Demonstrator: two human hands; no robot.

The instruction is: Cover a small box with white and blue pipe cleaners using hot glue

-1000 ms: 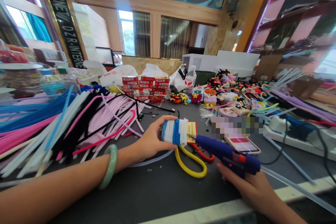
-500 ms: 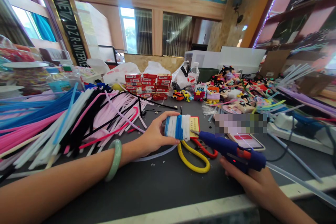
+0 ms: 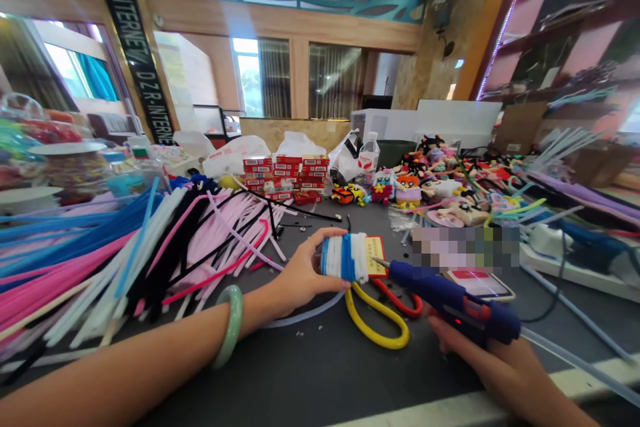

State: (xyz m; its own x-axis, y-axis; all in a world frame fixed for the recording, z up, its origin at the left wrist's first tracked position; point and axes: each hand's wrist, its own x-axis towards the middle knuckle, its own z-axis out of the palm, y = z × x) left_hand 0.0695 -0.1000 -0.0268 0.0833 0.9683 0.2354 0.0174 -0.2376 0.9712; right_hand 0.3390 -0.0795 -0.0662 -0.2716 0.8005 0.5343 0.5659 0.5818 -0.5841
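My left hand [image 3: 295,277], a green bangle on its wrist, grips a small box [image 3: 376,253] between thumb and fingers. White and blue fuzzy pipe cleaners [image 3: 347,258] are wound round most of it, and its right end is bare yellow and red. My right hand [image 3: 493,353] is closed round the grip of a dark blue hot glue gun [image 3: 450,297] with a small red light. The nozzle tip points left at the bare end; whether it touches is unclear. Below the box lie a yellow loop handle [image 3: 395,341] and a red one, like scissors handles; the blades are hidden.
Bundles of coloured pipe cleaners [image 3: 120,247] cover the left of the table. Stacked red boxes [image 3: 286,177] and a bottle [image 3: 369,153] stand behind. Small dolls [image 3: 445,177] are heaped back right, near a phone [image 3: 483,285] and a power strip [image 3: 580,270].
The whole view has shifted, so everything appears slightly lower and further right. Both hands keep their holds, and the nozzle stays at the box's bare end.
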